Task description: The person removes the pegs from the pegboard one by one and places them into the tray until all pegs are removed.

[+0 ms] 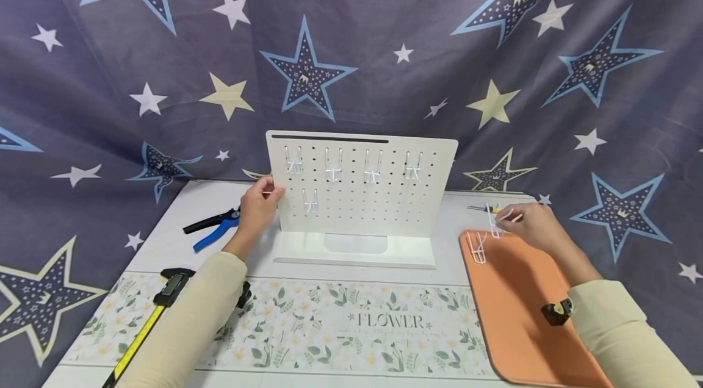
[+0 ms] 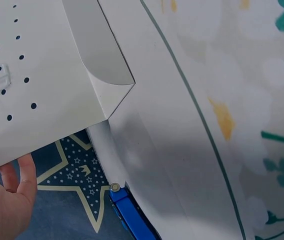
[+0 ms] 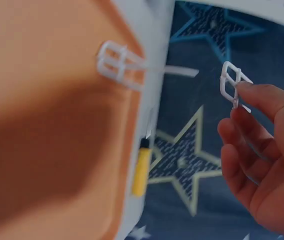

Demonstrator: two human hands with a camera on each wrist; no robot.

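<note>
A white pegboard (image 1: 357,223) stands upright on its base, with several white wire hooks (image 1: 333,171) hanging in its holes. My left hand (image 1: 257,208) grips the board's left edge, thumb at the front and the other fingers partly hidden behind. Over the far end of the orange tray (image 1: 483,321), my right hand (image 1: 529,226) pinches one white double-wire hook (image 3: 230,82) between thumb and fingertips, lifted clear of the surface. Another such hook (image 1: 478,249) lies on the tray at its far left corner, its prongs reaching past the rim in the right wrist view.
Blue-and-black pliers (image 1: 219,230) lie left of the board. Nearer me, a digital caliper (image 1: 173,284) and a yellow strip (image 1: 134,339) are partly covered by the left sleeve. A yellow-handled screwdriver (image 3: 141,170) lies beyond the tray. A star-patterned curtain (image 1: 362,95) hangs behind the table.
</note>
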